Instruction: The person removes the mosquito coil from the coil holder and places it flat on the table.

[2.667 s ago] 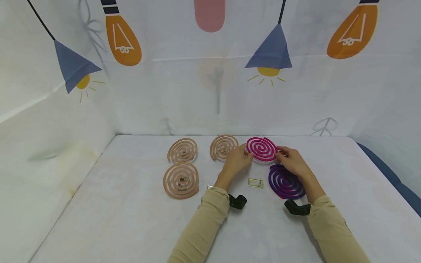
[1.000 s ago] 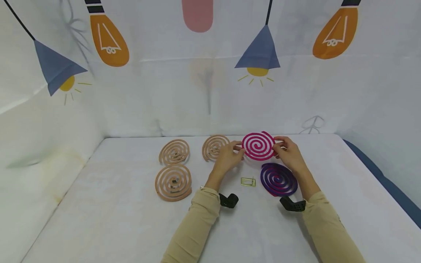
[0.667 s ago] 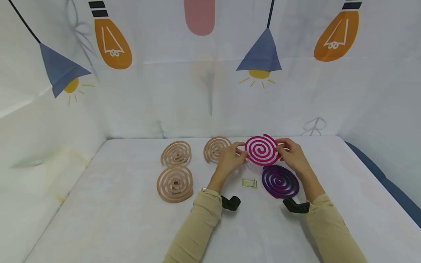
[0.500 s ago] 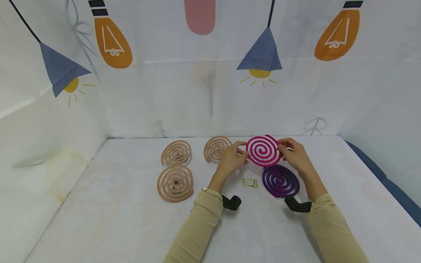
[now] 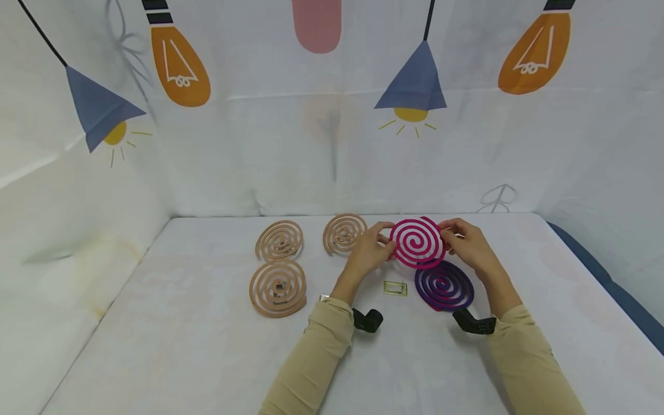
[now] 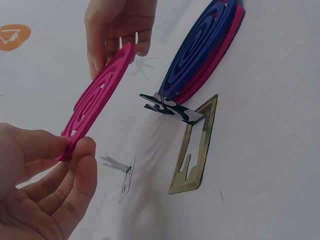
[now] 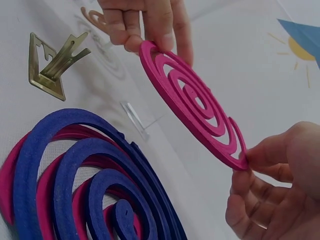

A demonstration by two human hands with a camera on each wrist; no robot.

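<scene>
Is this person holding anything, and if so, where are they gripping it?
Yes, a pink coil: the left hand pinches its outer edge on one side, and the right hand pinches the edge roughly opposite.

Held coil (image 5: 417,242): between the left hand (image 5: 369,248) and right hand (image 5: 469,245), above the table (image 5: 207,357).
Stack (image 5: 443,285): coil on coil, before the held coil.
Stand (image 5: 395,288): on the table, left of the stack.
Middle coil (image 5: 344,234): just left of the left hand.
Back coil (image 5: 279,240): left of the middle coil.
Front coil (image 5: 277,288): before the back coil.
</scene>
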